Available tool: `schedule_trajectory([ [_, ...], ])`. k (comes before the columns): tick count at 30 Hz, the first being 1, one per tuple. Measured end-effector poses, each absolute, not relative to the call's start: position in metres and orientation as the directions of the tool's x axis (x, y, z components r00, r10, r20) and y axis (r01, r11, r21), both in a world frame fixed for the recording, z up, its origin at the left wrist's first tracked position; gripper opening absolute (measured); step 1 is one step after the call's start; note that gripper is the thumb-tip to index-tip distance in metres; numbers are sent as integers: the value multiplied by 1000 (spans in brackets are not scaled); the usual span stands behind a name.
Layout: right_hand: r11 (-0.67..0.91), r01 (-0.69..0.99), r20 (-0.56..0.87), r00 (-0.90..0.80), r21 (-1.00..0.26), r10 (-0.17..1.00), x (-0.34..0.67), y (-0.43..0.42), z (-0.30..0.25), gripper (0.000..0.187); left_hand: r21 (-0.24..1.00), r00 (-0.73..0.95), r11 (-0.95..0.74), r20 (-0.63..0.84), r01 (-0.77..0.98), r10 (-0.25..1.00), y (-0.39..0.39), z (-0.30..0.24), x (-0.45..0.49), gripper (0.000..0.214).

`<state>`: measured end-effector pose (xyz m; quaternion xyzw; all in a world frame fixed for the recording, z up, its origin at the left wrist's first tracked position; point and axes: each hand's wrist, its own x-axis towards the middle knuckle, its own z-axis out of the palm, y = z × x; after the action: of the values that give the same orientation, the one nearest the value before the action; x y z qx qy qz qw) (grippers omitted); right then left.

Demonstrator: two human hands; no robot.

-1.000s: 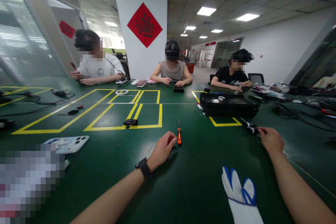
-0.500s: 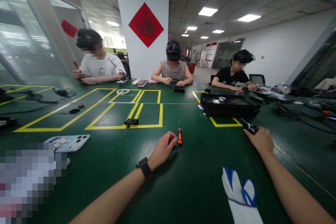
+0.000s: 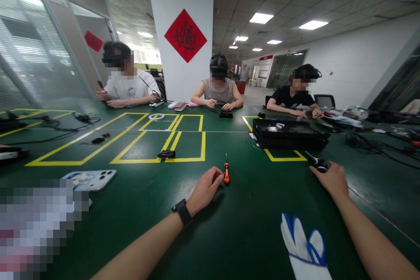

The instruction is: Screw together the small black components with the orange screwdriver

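Observation:
My left hand (image 3: pixel 206 187) rests on the green table (image 3: pixel 229 236) with fingers curled together and nothing visible in them. Right beside its fingertips lies an orange-and-black screwdriver (image 3: pixel 226 173), its shaft pointing away from me; whether they touch, I cannot tell. Over on the right, my right hand (image 3: pixel 333 180) is closed around the black handle of a second screwdriver (image 3: pixel 319 165), whose metal shaft points forward and left. Part of that handle is hidden by the hand. Between my forearms lies a white work glove (image 3: pixel 303 245) with blue edging.
A black open tray (image 3: pixel 290 138) stands ahead of my right hand. Leftward lie a black cylindrical piece (image 3: pixel 166 154), a phone (image 3: pixel 95 179) and a white ring (image 3: pixel 156 116) among yellow tape outlines. Cables (image 3: pixel 364 142) lie at right. Three people sit across the table.
The whole view has shifted slightly, so everything appears a little lower and further right. The right-hand screwdriver has turned slightly in my grip. My left hand stays beside the orange screwdriver.

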<state>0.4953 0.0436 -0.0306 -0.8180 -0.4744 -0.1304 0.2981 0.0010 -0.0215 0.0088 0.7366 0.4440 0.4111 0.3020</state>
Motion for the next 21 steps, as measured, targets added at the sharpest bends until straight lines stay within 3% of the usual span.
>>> schedule_trajectory([
  [8, -347, 866, 493, 492, -360, 718, 497, 41, -30, 53, 816, 257, -410, 329, 407, 909, -22, 10, 3, 27],
  [15, -340, 876, 512, 477, -342, 715, 503, 43, -35, 52, 806, 260, -428, 347, 408, 901, -23, 10, 2, 29],
  [21, -361, 894, 491, 448, -265, 747, 504, 43, -34, 40, 805, 285, -442, 350, 395, 893, -23, 11, 1, 34],
])
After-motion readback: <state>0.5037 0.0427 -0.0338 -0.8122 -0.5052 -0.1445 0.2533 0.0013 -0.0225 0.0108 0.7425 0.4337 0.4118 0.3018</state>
